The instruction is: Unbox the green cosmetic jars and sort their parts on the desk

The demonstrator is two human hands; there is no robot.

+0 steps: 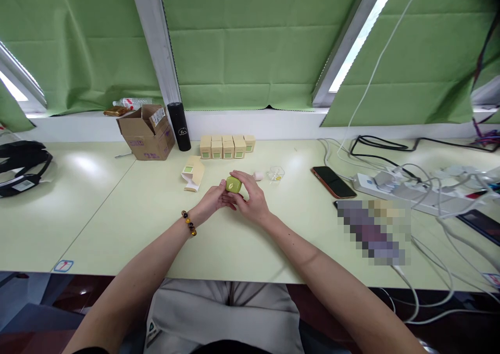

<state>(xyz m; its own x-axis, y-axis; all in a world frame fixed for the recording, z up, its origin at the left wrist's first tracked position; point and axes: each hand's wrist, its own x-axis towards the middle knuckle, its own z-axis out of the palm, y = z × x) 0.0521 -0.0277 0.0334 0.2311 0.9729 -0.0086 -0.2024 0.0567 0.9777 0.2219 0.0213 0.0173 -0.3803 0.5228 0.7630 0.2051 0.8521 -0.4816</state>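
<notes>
Between both hands, above the table, is a small rounded green case (233,184) with a pale leaf mark on its face. My left hand (215,199) grips it from the left, thumb along its edge. From the right, my right hand (252,200) closes round it with fingers over the top and thumb below. An opened cream carton (193,173) lies left of the hands, its flaps loose. Just beyond the right hand are a small pale pink piece (258,176) and a crumpled clear plastic piece (275,174).
Several small cream boxes (222,148) stand in a row at the back. Left of them are a black bottle (179,126) and an open cardboard box (147,135). A phone (333,181), a power strip (375,187) and tangled cables occupy the right. A black bag (23,166) sits far left.
</notes>
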